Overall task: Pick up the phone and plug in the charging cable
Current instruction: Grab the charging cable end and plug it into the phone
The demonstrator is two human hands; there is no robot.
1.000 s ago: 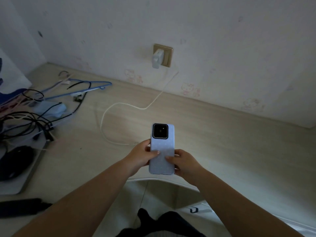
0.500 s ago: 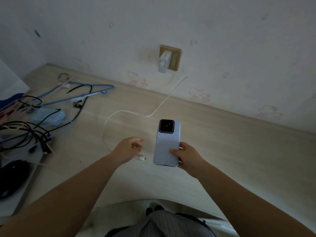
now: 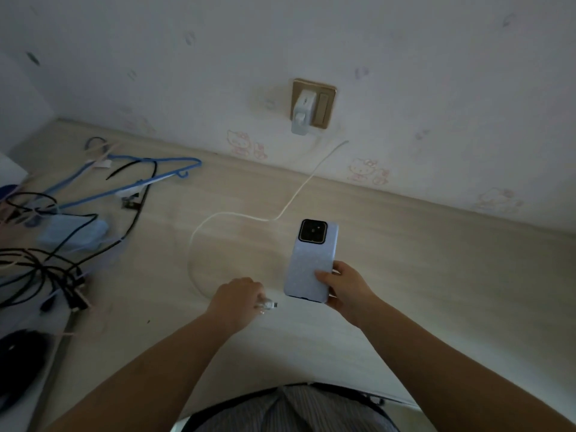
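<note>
A phone in a pale blue case, camera end away from me and back side up, is gripped at its lower right by my right hand above the light wooden desk. My left hand is closed around the plug end of the white charging cable, whose tip sticks out toward the phone's bottom edge, a short gap away. The cable loops back across the desk up to a white charger in the wall socket.
On the desk's left lie blue clothes hangers, a tangle of black cables, a pale blue box and a dark round object. The wall with cartoon stickers rises right behind the desk.
My left hand left the phone, reached down to the desk and closed on the cable's plug end. My right hand keeps the phone alone, shifted slightly right.
</note>
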